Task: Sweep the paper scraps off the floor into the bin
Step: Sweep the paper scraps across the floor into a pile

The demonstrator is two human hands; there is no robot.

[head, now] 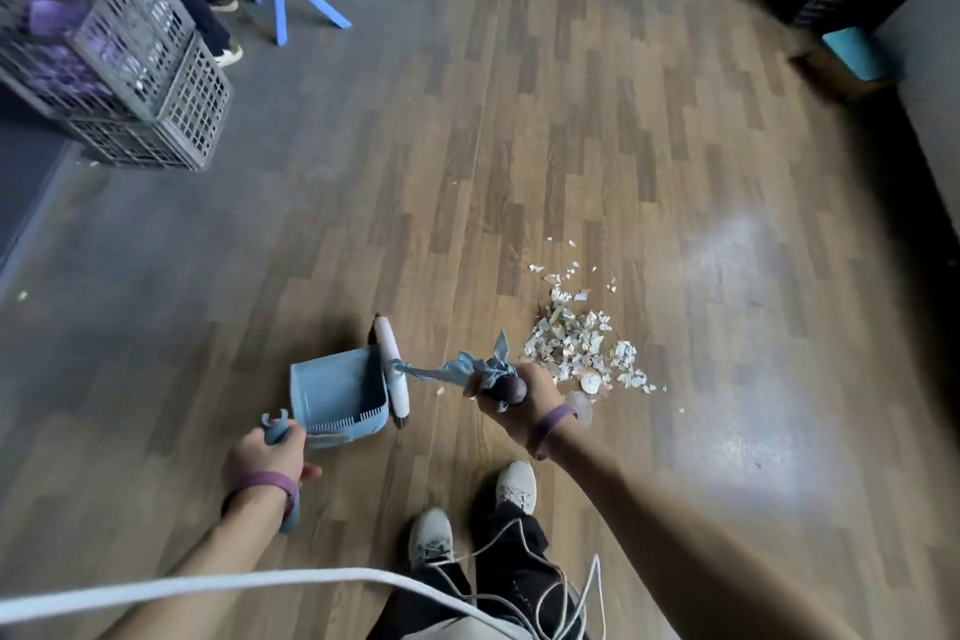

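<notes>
The job is looking barely begun: the paper scraps [576, 343] are lying in a loose heap on the wooden floor [519, 146], with a thin scatter trailing off on the far side, and none are showing inside the blue dustpan [332, 390], whose inside is looking bare. The right grip [511, 395] is wrapping closed around the top of the broom handle [431, 372], which is bound in a blue plastic strip, and the white broom head [390, 369] is lying along the dustpan's right edge. The left grip [275, 447] is curling round the dustpan handle [274, 426], keeping the pan on the floor in front of the person's shoes. The heap is sitting just beyond the right grip, slightly to its right, near but not touching it. The broom head and pan are sitting apart from the heap, on its left. By this reading the whole heap is waiting to be brushed into the pan, along with one stray scrap [22, 295] far off to the left.
</notes>
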